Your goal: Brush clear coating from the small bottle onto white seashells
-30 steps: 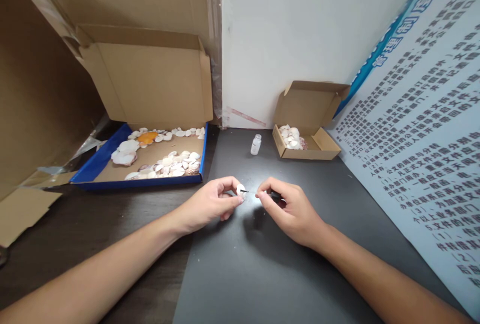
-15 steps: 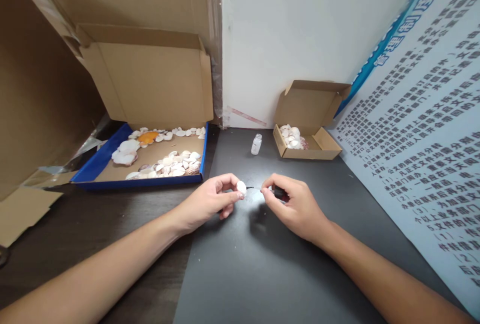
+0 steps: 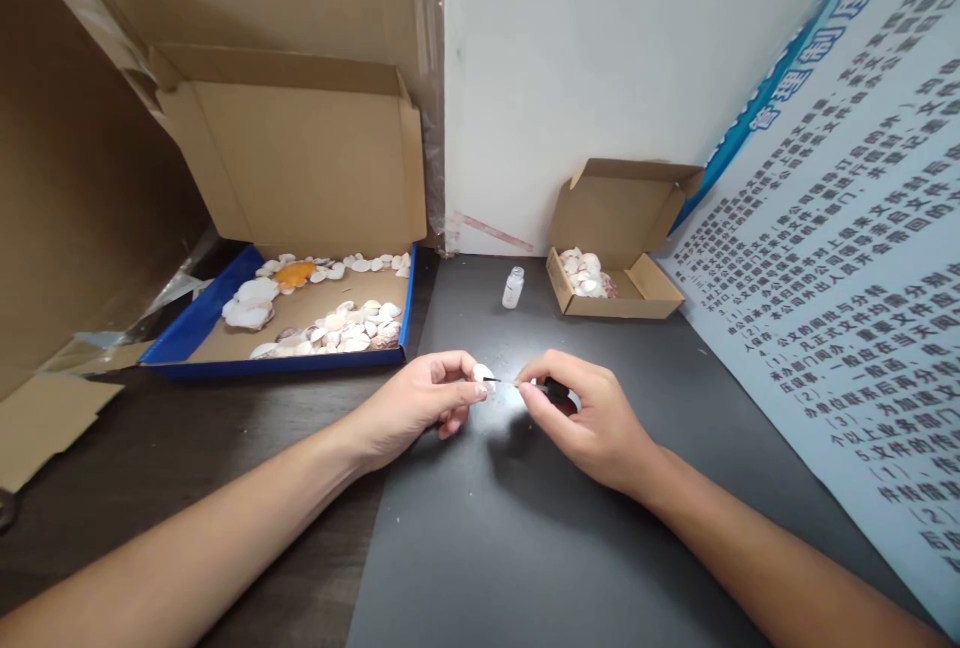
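Between the thumb and fingers of my left hand [image 3: 431, 396] is a small white seashell [image 3: 482, 371], partly covered by the fingertips. My right hand [image 3: 581, 408] pinches a thin brush with a black cap-like handle [image 3: 555, 390]; its dark tip lies over the lower part of the shell, and I cannot tell how firmly it touches. Beyond the hands, a small clear glass bottle [image 3: 513, 289] stands upright with no cap on it and whitish contents.
At the left, a blue-sided cardboard box [image 3: 270, 369] with raised lid holds many shells, one of them orange [image 3: 295, 274]. A smaller brown box [image 3: 622, 308] with shells stands at the back right. A white board [image 3: 600, 58] and a printed sign [image 3: 847, 258] border the table.
The brush in my right hand has moved slightly left, so its tip now overlaps the shell. My left hand keeps its place, with the shell turned a little.
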A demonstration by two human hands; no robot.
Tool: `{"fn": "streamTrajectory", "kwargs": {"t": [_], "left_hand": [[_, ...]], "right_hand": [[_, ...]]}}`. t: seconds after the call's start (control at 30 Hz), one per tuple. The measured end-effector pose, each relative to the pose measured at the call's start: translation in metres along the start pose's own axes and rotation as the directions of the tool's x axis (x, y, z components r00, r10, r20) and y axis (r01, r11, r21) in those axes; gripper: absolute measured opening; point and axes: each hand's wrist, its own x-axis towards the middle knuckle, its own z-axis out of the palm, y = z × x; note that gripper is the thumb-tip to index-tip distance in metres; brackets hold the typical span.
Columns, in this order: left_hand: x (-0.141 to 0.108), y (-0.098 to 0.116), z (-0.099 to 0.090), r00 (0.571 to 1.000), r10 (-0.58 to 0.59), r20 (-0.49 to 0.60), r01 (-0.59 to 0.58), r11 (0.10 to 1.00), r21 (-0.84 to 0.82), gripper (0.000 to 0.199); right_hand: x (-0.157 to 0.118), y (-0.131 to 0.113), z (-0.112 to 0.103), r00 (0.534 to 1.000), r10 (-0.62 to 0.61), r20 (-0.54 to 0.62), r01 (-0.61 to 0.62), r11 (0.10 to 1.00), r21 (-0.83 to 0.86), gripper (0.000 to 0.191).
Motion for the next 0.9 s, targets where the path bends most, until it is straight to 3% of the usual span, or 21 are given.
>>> {"fn": "streamTrajectory", "kwargs": {"t": [0.6,0.77,0.9], "left_hand": [[-0.0003,0.0045,0.0013,0.997,0.012,-0.077,-0.009,0.999,0.039,0.023],[-0.0008,0.0049,0.0015,0.997,0.016,-0.077,-0.016,1.0,-0.001,0.025],[-0.0014,0.006,0.0018,0.996,0.016,-0.091,-0.022,0.998,-0.06,0.026]], "right_hand": [[0.0026,0.0001,-0.0009,0.998,0.053,-0.043,-0.056,0.997,-0.051,0.011],[0.0011,-0.0014,-0.0001,1.0,0.021,-0.011,-0.021,0.999,-0.024,0.01],[0.0012,-0.0008,-0.0015,0.997,0.046,-0.067,-0.05,0.996,-0.069,0.011]]}}
